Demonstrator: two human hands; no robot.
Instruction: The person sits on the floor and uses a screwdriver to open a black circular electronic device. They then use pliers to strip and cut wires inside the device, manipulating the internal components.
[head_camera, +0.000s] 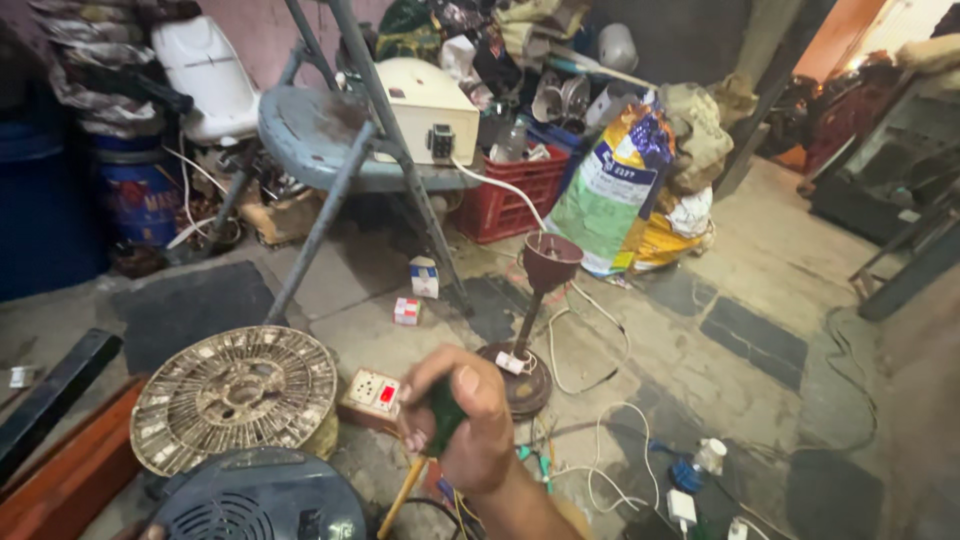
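Screwdriver (441, 412), green-handled, gripped tight in right hand (470, 420), lower centre; step: tool raised; next needs aiming at fan stand (527, 340).

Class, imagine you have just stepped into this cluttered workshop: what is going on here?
A person sits over a workshop floor strewn with fan parts. One hand, seemingly the right, grips a dark green tool handle; the other hand is out of view. Just behind it lies a switch-and-socket board. A maroon pedestal fan stand stands upright on its round base with white wires trailing around it. A dusty round fan grille lies flat to the left.
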